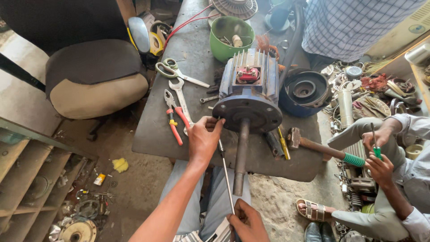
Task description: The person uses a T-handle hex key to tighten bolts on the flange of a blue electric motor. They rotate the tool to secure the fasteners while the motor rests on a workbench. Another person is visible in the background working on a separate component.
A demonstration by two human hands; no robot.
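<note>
Now, rod: a long thin rod (226, 175) runs from your right hand (247, 222) up and slightly left to the rim of the motor (247, 92) flange; its long axis lies nearly parallel to the motor's shaft (241, 157), just left of it
Right hand: your fingers are closed around the rod's near end, low in the picture, well back from the motor
Left hand: your left hand (204, 139) rests against the flange's left edge where the rod's far tip meets it; the fingers curl there, but you cannot tell whether they pinch the rod or only steady it
Nearer hand: your left is the one at the motor; your right is at the far end of the rod
Motor: blue, finned, lying on the bench (152, 134) with its shaft sticking out past the edge toward you
Bench: dark and worn; pliers (173, 117), a spanner (181, 101) and scissors (172, 69) lie just left of the motor, a hammer (322, 148) to its right, a green bowl (230, 36) behind
Room: a chair (92, 76) stands left; another person's hands (378, 152) hold a green-handled tool at right, well apart from yours
</note>
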